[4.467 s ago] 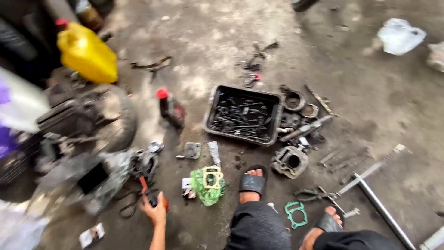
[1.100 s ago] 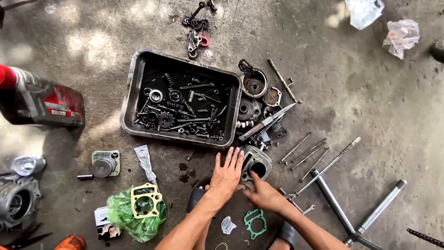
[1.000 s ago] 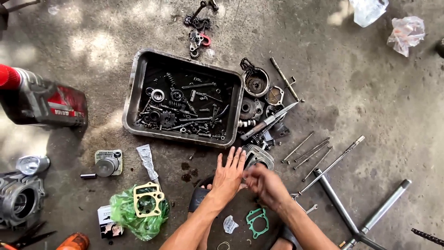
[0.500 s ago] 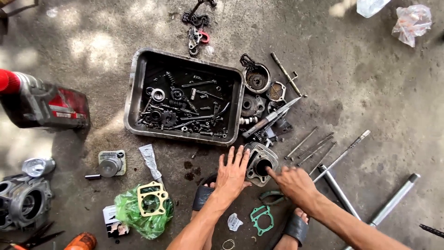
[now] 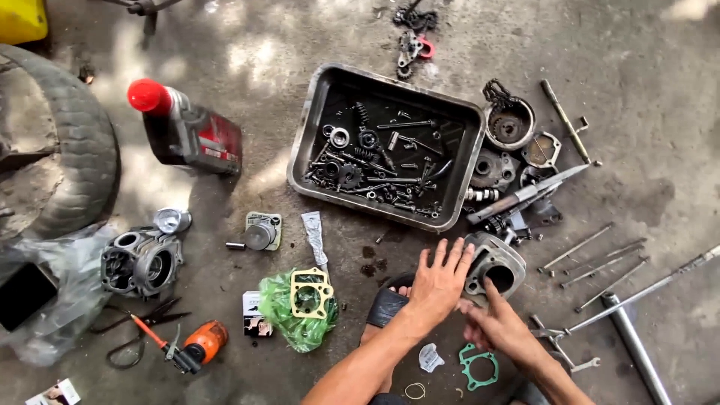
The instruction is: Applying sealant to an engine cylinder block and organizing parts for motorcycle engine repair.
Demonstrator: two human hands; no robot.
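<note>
- Right hand (image 5: pixel 501 328) sits nearest, low in the view, its thumb hooked into the round bore of the grey finned metal engine cylinder (image 5: pixel 493 266) and its fingers curled loosely below; half a second ago it lay farther right, off the part.
- Left hand (image 5: pixel 439 281) lies flat and open, fingers spread, pressed on the cylinder's left flank, much as before, so the cylinder is now steadied from both sides on the concrete floor (image 5: pixel 660 97).
- Black sandal (image 5: pixel 388 306) shows under the left wrist; a green paper gasket (image 5: pixel 478 366) lies beside the right forearm.
- Tan gasket on a green plastic bag (image 5: pixel 301 302) rests to the left, with a small grey carburettor (image 5: pixel 260 233) beyond it.
- Long steel studs (image 5: pixel 600 251) lie right of the cylinder, apart from it.
- Farther off, the dark rectangular metal tray (image 5: pixel 309 127) holds bolts, springs and small gears.
- Red-capped oil bottle (image 5: pixel 187 131) lies on its side at far left.
</note>
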